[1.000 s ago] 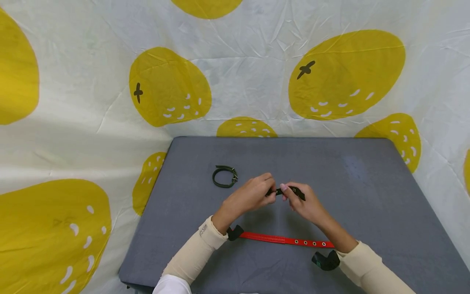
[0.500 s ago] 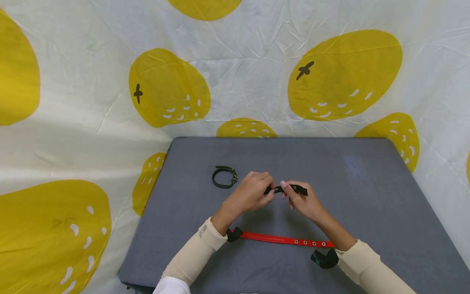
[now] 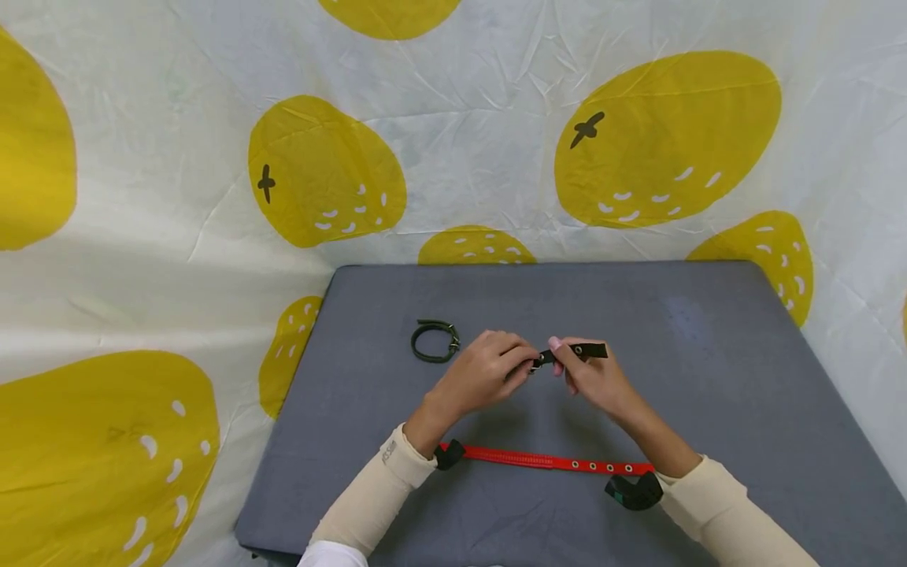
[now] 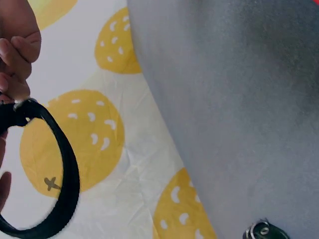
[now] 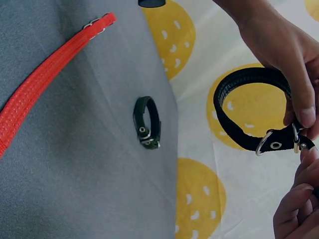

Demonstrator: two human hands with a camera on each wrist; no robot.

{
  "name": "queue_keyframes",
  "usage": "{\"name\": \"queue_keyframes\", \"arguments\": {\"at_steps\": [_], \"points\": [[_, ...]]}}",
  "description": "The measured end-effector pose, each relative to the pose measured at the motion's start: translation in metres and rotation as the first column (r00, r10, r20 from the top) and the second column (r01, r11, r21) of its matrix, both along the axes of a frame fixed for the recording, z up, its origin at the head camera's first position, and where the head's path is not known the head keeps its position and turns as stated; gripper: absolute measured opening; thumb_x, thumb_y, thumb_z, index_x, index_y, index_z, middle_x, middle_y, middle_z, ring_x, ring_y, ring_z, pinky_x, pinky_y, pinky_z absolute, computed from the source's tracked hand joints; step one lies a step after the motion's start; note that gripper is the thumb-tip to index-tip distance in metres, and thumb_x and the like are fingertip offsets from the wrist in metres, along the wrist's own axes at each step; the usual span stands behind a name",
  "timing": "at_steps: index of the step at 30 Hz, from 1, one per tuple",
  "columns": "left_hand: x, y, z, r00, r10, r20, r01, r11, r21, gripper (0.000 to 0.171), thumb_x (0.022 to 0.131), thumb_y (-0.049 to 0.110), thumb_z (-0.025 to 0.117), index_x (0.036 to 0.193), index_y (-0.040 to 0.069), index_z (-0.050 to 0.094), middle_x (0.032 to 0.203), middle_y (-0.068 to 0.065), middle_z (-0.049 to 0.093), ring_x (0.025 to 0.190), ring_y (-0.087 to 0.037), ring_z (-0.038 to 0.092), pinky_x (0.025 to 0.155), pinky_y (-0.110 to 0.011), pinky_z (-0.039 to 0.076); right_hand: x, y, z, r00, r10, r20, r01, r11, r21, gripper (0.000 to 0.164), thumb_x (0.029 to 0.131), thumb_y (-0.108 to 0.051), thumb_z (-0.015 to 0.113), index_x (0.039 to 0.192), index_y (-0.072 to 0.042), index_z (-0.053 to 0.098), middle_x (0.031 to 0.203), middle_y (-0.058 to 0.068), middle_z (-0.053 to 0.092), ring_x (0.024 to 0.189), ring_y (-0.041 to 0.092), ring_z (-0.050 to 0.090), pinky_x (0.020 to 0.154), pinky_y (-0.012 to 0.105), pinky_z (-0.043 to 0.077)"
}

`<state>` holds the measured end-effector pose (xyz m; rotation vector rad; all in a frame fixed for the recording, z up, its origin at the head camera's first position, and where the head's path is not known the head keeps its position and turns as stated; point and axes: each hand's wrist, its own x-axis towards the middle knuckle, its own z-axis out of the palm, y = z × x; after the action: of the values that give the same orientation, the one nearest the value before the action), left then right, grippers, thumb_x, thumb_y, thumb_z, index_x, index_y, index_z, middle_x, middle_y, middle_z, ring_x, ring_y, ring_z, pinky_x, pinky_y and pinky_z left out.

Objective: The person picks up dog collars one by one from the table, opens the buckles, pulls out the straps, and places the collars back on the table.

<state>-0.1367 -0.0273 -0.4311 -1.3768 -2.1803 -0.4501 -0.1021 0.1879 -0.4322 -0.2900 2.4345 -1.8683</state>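
Note:
Both hands hold a black collar up above the table, its band bent into a round loop that shows best in the left wrist view [image 4: 70, 174]. My left hand [image 3: 489, 366] pinches the collar [image 5: 285, 139] by its metal buckle [image 5: 296, 139]; a D-ring [image 5: 263, 143] sits close by on the band. Between thumb and fingers, my right hand [image 3: 595, 382] grips the eyeleted strap end [image 3: 591, 350], whose tip sticks out to the right. In the head view the left hand hides most of the loop.
A dark green collar [image 3: 429, 359], buckled into a ring, lies left of the hands on the grey table [image 3: 638, 307]. Nearer the body a red collar [image 3: 513, 457] lies stretched out beneath the forearms. Behind the table hangs a white sheet [image 3: 482, 173] with yellow fruit shapes.
The right hand has moved a little right and up with the strap end, which now points more to the right. The buckle has come into sight at the left fingertips.

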Motion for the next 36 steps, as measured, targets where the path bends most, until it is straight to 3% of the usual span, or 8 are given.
{"name": "queue_keyframes", "arguments": {"at_steps": [8, 13, 17, 21, 24, 30, 36], "points": [[-0.002, -0.009, 0.006, 0.999, -0.045, 0.026, 0.045, 0.999, -0.014, 0.018, 0.094, 0.023, 0.073, 0.109, 0.013, 0.076, 0.103, 0.003, 0.070, 0.088, -0.009, 0.062, 0.080, -0.019, 0.049, -0.002, 0.005, 0.003, 0.999, -0.010, 0.052, 0.009, 1.000, 0.027, 0.047, 0.106, -0.029, 0.052, 0.079, 0.007, 0.060, 0.055, 0.001, 0.048, 0.045, 0.017, 0.045, 0.046, 0.032, 0.038], [-0.002, -0.011, 0.005, 0.995, -0.054, 0.081, 0.057, 0.998, -0.039, 0.017, 0.094, 0.020, 0.073, 0.109, 0.012, 0.074, 0.104, 0.002, 0.068, 0.090, -0.009, 0.061, 0.081, -0.015, 0.049, -0.003, 0.007, 0.004, 0.999, 0.012, 0.050, -0.015, 0.998, 0.055, 0.043, 0.106, -0.030, 0.052, 0.077, 0.000, 0.061, 0.055, 0.002, 0.048, 0.045, 0.016, 0.044, 0.043, 0.031, 0.034], [-0.002, -0.011, 0.003, 0.995, -0.041, 0.094, 0.047, 0.997, -0.057, 0.018, 0.093, 0.019, 0.074, 0.109, 0.012, 0.074, 0.105, 0.002, 0.068, 0.093, -0.008, 0.062, 0.084, -0.014, 0.050, -0.001, 0.006, 0.007, 0.999, 0.020, 0.025, -0.022, 0.997, 0.073, 0.037, 0.106, -0.023, 0.053, 0.076, -0.002, 0.062, 0.060, 0.001, 0.052, 0.046, 0.014, 0.044, 0.043, 0.030, 0.037], [-0.002, -0.010, 0.003, 0.996, -0.026, 0.090, 0.032, 0.997, -0.064, 0.018, 0.091, 0.019, 0.075, 0.108, 0.012, 0.075, 0.104, 0.002, 0.069, 0.093, -0.008, 0.064, 0.085, -0.014, 0.051, -0.003, 0.007, 0.005, 0.998, 0.021, -0.058, -0.015, 0.995, 0.100, 0.031, 0.104, -0.018, 0.057, 0.077, -0.005, 0.065, 0.062, 0.000, 0.054, 0.044, 0.013, 0.044, 0.044, 0.030, 0.039], [-0.001, -0.010, 0.003, 0.995, -0.021, 0.095, 0.026, 0.998, -0.052, 0.017, 0.091, 0.018, 0.076, 0.107, 0.012, 0.075, 0.103, 0.001, 0.070, 0.093, -0.009, 0.065, 0.085, -0.015, 0.052, -0.005, 0.009, 0.003, 0.996, 0.024, -0.085, -0.015, 0.995, 0.099, 0.028, 0.103, -0.022, 0.060, 0.079, -0.008, 0.065, 0.057, 0.000, 0.051, 0.041, 0.011, 0.039, 0.042, 0.030, 0.036], [-0.002, -0.010, 0.005, 0.995, -0.025, 0.097, 0.026, 1.000, -0.010, 0.017, 0.090, 0.017, 0.077, 0.106, 0.011, 0.076, 0.103, 0.001, 0.072, 0.093, -0.009, 0.066, 0.085, -0.015, 0.052, -0.003, 0.010, 0.013, 0.998, 0.059, -0.014, -0.058, 0.995, 0.084, 0.022, 0.102, -0.025, 0.061, 0.092, -0.007, 0.067, 0.051, -0.003, 0.041, 0.041, 0.009, 0.036, 0.041, 0.029, 0.031], [-0.004, -0.010, 0.008, 0.993, -0.044, 0.106, 0.041, 0.999, 0.028, 0.017, 0.088, 0.015, 0.078, 0.105, 0.011, 0.076, 0.103, 0.001, 0.072, 0.093, -0.009, 0.066, 0.085, -0.014, 0.052, -0.003, 0.013, 0.019, 0.997, 0.075, -0.030, -0.073, 0.995, 0.072, 0.018, 0.101, -0.021, 0.062, 0.100, -0.004, 0.068, 0.057, -0.003, 0.050, 0.044, 0.010, 0.040, 0.044, 0.029, 0.036]]}}
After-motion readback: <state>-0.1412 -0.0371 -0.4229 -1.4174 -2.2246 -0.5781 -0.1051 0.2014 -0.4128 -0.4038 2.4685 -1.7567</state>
